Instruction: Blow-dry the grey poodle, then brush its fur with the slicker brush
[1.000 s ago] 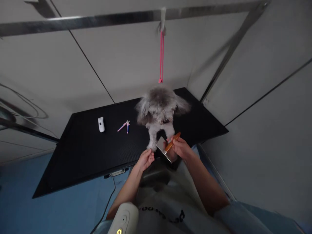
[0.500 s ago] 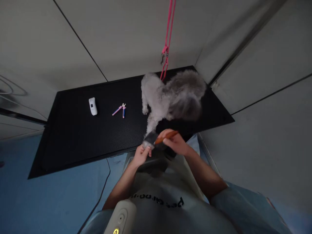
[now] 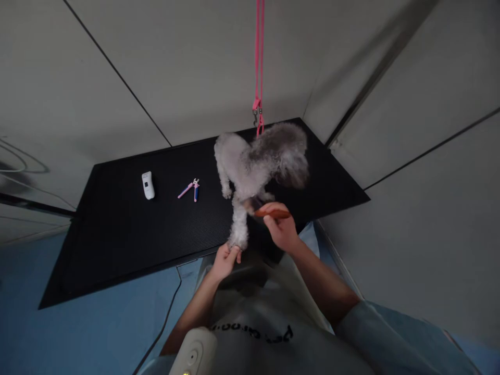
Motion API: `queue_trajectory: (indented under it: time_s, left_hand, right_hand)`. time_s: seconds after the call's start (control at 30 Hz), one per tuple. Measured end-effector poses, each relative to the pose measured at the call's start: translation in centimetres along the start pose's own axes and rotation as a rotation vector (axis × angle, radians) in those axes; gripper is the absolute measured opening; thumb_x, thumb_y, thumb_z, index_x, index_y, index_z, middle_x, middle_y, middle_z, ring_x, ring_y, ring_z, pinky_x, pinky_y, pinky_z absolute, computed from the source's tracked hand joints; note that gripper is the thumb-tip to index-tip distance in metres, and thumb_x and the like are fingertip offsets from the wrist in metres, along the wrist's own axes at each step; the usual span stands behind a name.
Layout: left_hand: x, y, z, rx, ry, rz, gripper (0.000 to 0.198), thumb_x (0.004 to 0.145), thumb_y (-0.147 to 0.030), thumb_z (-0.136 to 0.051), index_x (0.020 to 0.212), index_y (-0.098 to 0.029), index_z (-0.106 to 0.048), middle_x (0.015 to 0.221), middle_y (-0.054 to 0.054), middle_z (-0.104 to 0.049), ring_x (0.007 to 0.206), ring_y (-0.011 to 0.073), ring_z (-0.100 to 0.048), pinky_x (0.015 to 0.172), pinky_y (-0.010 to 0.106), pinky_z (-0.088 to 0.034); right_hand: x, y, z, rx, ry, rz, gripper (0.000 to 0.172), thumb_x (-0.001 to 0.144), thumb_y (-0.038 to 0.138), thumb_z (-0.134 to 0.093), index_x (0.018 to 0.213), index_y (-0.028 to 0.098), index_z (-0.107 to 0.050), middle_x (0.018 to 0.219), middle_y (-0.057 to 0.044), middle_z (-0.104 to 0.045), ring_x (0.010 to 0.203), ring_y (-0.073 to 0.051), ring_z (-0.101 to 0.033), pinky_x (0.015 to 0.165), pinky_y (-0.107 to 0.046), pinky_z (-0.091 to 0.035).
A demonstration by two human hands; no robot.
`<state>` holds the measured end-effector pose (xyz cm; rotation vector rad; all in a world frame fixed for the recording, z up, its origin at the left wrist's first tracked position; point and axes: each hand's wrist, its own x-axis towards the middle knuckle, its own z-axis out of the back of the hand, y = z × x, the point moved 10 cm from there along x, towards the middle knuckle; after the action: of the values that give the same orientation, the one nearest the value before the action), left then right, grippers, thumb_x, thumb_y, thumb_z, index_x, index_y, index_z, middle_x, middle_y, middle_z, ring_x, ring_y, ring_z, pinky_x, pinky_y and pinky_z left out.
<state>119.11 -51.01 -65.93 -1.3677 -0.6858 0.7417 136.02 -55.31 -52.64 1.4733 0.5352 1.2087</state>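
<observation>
A small fluffy grey and white dog (image 3: 258, 159) stands on a black grooming table (image 3: 128, 234), clipped to a pink leash (image 3: 258, 62) that hangs from above. My left hand (image 3: 224, 259) grips the paw of the dog's front leg at the table's near edge. My right hand (image 3: 280, 226) holds a brush by its orange handle (image 3: 273, 213), with the brush head against the upper part of that leg. The dog's head is turned away to the right.
On the table's left part lie a white clipper-like device (image 3: 148, 185) and pink and blue nail clippers (image 3: 189, 189). A cable (image 3: 166, 317) hangs below the table's front edge. Grey wall panels stand behind and to the right. A white device (image 3: 193, 354) sits at my chest.
The dog has turned from facing me to side-on, head to the right. My left hand took hold of its front paw. The brush moved up the leg.
</observation>
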Motion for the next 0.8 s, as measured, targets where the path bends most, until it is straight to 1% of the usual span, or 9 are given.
queue_trajectory:
  time_s: [0.1, 0.13, 0.23, 0.27, 0.4, 0.53, 0.67, 0.7, 0.8]
  left_hand:
    - [-0.3, 0.9, -0.2, -0.007, -0.011, 0.041, 0.059, 0.078, -0.068, -0.053, 0.047, -0.018, -0.056, 0.048, 0.003, -0.054, 0.052, 0.0138, -0.048, 0.058, 0.026, -0.038]
    - [-0.5, 1.3, -0.2, -0.004, -0.027, 0.052, 0.059, 0.077, -0.068, -0.054, 0.046, -0.018, -0.056, 0.049, 0.003, -0.054, 0.052, 0.0137, -0.048, 0.058, 0.026, -0.038]
    - [-1.0, 2.4, -0.3, 0.022, -0.064, 0.081, 0.059, 0.077, -0.068, -0.053, 0.047, -0.018, -0.054, 0.048, 0.002, -0.052, 0.051, 0.0132, -0.047, 0.058, 0.026, -0.038]
    - [-1.2, 2.8, -0.4, 0.027, -0.073, 0.093, 0.058, 0.077, -0.068, -0.053, 0.048, -0.018, -0.054, 0.048, 0.002, -0.052, 0.050, 0.0129, -0.046, 0.057, 0.026, -0.038]
    - [-1.7, 4.0, -0.5, 0.018, -0.138, 0.115, 0.054, 0.076, -0.067, -0.055, 0.053, -0.018, -0.053, 0.048, 0.001, -0.051, 0.047, 0.0123, -0.046, 0.052, 0.025, -0.037]
    - [-1.9, 4.4, -0.8, 0.056, -0.160, 0.115, 0.050, 0.076, -0.063, -0.057, 0.055, -0.018, -0.053, 0.048, 0.001, -0.052, 0.047, 0.0128, -0.047, 0.051, 0.025, -0.037]
    - [-2.1, 3.7, -1.3, 0.146, -0.173, 0.059, 0.040, 0.080, -0.051, -0.058, 0.057, -0.019, -0.055, 0.050, 0.001, -0.054, 0.049, 0.0142, -0.049, 0.052, 0.026, -0.036]
    - [-2.2, 3.3, -1.3, 0.178, -0.190, 0.031, 0.036, 0.080, -0.047, -0.059, 0.058, -0.019, -0.056, 0.052, 0.001, -0.054, 0.050, 0.0145, -0.049, 0.054, 0.027, -0.036]
    - [-2.4, 2.2, -1.4, 0.257, -0.222, -0.046, 0.025, 0.080, -0.035, -0.061, 0.061, -0.019, -0.059, 0.057, 0.003, -0.057, 0.056, 0.0161, -0.052, 0.059, 0.028, -0.037]
  right_hand:
    - [-0.1, -0.6, -3.3, 0.021, 0.324, -0.069, 0.008, 0.085, 0.028, -0.057, 0.088, 0.021, -0.060, 0.084, -0.002, -0.063, 0.079, -0.016, -0.061, 0.076, -0.031, -0.050]
    - [0.1, -0.8, -3.1, -0.006, 0.304, -0.083, 0.008, 0.085, 0.027, -0.056, 0.087, 0.020, -0.060, 0.082, -0.002, -0.062, 0.077, -0.016, -0.060, 0.074, -0.031, -0.050]
    - [1.3, 0.0, 0.4, -0.120, -0.029, 0.010, 0.007, 0.084, 0.023, -0.057, 0.090, 0.021, -0.060, 0.092, -0.004, -0.063, 0.087, -0.019, -0.061, 0.082, -0.034, -0.049]
    - [1.4, 0.4, 0.5, -0.139, -0.037, 0.047, 0.008, 0.083, 0.021, -0.057, 0.091, 0.022, -0.060, 0.094, -0.005, -0.064, 0.090, -0.019, -0.061, 0.084, -0.035, -0.048]
    - [1.5, -0.3, -3.4, -0.180, 0.342, -0.014, 0.006, 0.084, 0.021, -0.057, 0.089, 0.022, -0.061, 0.080, -0.002, -0.066, 0.074, -0.018, -0.062, 0.073, -0.032, -0.049]
    - [3.1, 0.7, -1.4, -0.348, 0.081, 0.010, 0.007, 0.083, 0.023, -0.059, 0.089, 0.021, -0.063, 0.087, -0.007, -0.068, 0.085, -0.023, -0.063, 0.084, -0.038, -0.046]
    - [3.3, 1.9, -4.6, -0.399, 0.322, 0.060, 0.003, 0.079, 0.021, -0.064, 0.078, 0.022, -0.061, 0.069, -0.003, -0.063, 0.070, -0.022, -0.061, 0.077, -0.037, -0.047]
    - [3.5, 2.3, -4.8, -0.421, 0.323, 0.065, 0.005, 0.078, 0.021, -0.064, 0.075, 0.022, -0.060, 0.066, -0.003, -0.061, 0.069, -0.022, -0.060, 0.076, -0.037, -0.047]
    - [4.2, 4.1, -3.1, -0.529, 0.102, 0.119, 0.007, 0.082, 0.024, -0.059, 0.076, 0.021, -0.060, 0.072, -0.007, -0.062, 0.080, -0.025, -0.060, 0.083, -0.041, -0.044]
